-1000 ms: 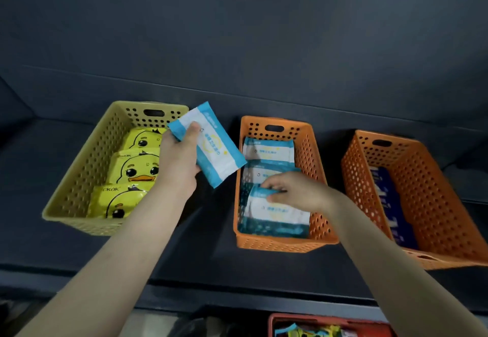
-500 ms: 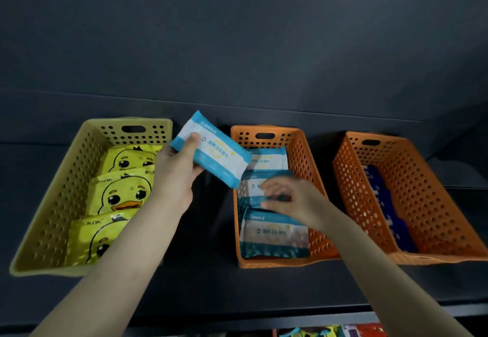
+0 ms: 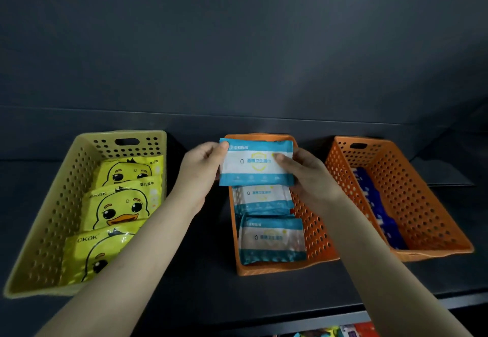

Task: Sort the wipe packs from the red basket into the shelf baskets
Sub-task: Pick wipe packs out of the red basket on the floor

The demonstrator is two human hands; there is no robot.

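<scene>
Over the 12 o'clock end of the middle orange basket (image 3: 317,231), both hands hold one blue-and-white wipe pack (image 3: 256,163), printed front toward the camera. The left hand (image 3: 200,167) pinches its 9 o'clock edge, thumb on the front, fingers curled behind. The right hand (image 3: 309,175) grips the 3 o'clock edge, thumb pressed on the front. Two matching packs (image 3: 272,239) lie in the basket below, toward 6 o'clock. At 9 o'clock, a yellow basket (image 3: 52,218) holds three yellow duck packs (image 3: 121,210) in a row. At 3 o'clock, a second orange basket (image 3: 422,204) holds dark blue packs (image 3: 375,204); their number cannot be told. All three baskets sit on a dark shelf (image 3: 206,270).
</scene>
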